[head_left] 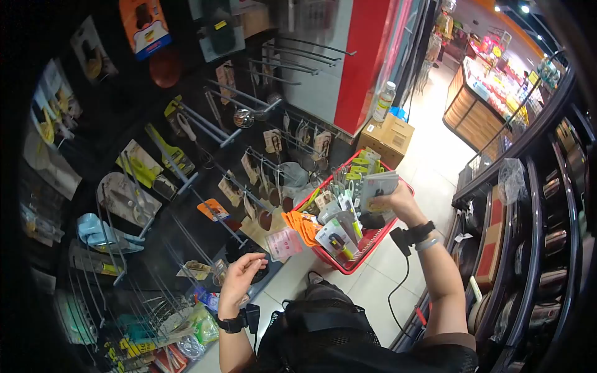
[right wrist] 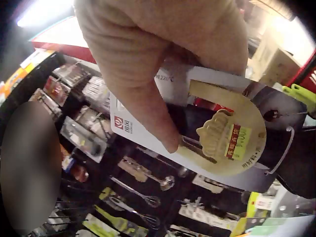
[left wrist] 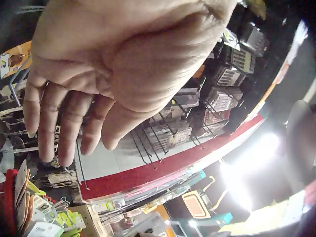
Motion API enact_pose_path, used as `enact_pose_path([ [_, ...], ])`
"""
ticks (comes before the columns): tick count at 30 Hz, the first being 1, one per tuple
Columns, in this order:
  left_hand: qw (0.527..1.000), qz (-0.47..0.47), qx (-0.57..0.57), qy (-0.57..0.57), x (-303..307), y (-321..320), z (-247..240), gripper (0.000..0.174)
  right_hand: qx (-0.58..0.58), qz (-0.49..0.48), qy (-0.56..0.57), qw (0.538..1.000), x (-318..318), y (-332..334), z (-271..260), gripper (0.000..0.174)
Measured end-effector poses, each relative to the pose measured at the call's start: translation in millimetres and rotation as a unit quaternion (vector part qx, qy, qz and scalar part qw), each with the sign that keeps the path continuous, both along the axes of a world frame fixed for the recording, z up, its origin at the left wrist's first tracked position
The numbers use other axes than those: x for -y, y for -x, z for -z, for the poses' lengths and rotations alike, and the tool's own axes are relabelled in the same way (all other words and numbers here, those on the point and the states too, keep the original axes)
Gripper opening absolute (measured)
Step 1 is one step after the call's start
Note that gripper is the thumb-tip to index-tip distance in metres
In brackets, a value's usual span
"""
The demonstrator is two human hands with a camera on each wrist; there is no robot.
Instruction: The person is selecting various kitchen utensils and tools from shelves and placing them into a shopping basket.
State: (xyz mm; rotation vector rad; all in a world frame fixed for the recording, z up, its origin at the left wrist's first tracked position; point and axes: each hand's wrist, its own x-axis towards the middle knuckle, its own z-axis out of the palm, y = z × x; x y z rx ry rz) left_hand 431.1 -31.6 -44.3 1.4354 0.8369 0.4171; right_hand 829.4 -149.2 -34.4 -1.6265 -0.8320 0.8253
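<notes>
My right hand [head_left: 401, 202] grips a packaged kitchen utensil on a printed card [head_left: 380, 181], held over the far side of the red basket [head_left: 357, 266]. In the right wrist view, the thumb lies across the card [right wrist: 255, 131], which has a cream cutout, a shell shape and a yellow price sticker. A dark utensil head [right wrist: 297, 170] sticks out past the card. Inside the basket are orange-carded packs [head_left: 303, 227], a pack with a black and yellow-green tool [head_left: 339, 240] and green-handled items. My left hand [head_left: 241, 280] hangs with relaxed fingers beside the rack, palm bare in the left wrist view.
A dark display wall with metal hooks [head_left: 214, 133] carries whisks, spatulas and other carded utensils on the left. Beyond the basket stands a cardboard box [head_left: 387, 138] with a bottle [head_left: 384, 101] on it. Shelves of pans [head_left: 553, 239] line the right side of the tiled aisle [head_left: 429, 149].
</notes>
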Motion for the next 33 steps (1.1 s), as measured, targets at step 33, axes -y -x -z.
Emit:
enact_pose_path([
  [33, 0.988, -0.079, -0.127, 0.024, 14.7, -27.5, 20.7, 0.023, 0.132, -0.066, 0.356, 0.923, -44.8, -131.4, 299.5, 0.047],
])
